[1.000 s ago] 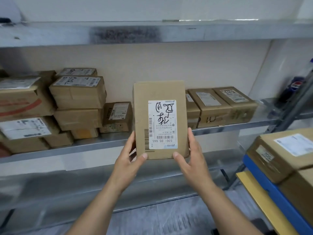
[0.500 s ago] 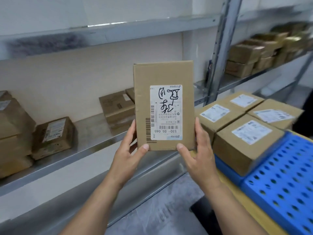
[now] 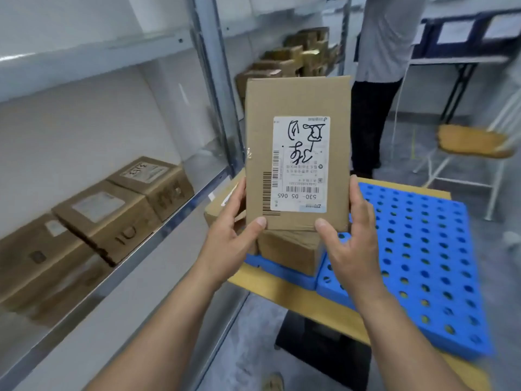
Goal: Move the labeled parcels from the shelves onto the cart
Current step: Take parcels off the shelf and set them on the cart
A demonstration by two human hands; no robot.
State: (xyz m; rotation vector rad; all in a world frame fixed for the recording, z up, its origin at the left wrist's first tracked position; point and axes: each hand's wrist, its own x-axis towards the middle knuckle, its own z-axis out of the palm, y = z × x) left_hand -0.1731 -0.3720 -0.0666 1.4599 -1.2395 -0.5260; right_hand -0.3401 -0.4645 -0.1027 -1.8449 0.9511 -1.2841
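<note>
I hold a flat cardboard parcel (image 3: 297, 153) upright in front of me, its white label with black handwriting facing me upside down. My left hand (image 3: 232, 238) grips its lower left edge, thumb on the front. My right hand (image 3: 348, 244) grips the lower right edge the same way. The parcel hangs above the cart (image 3: 293, 294), whose yellow deck carries blue perforated panels (image 3: 417, 249). Behind and below the held parcel, other boxes (image 3: 287, 252) sit on the cart, mostly hidden.
The metal shelf (image 3: 158, 232) runs along the left with three labeled boxes (image 3: 112, 215) on it. A shelf upright (image 3: 214, 88) stands beside the parcel. Further boxes (image 3: 298, 57) sit on a far shelf. A person (image 3: 380, 80) stands behind the cart, near a chair (image 3: 473, 145).
My view has swung right from the shelf to the cart. Both hands carried the parcel along, and it now hangs over the boxes on the cart.
</note>
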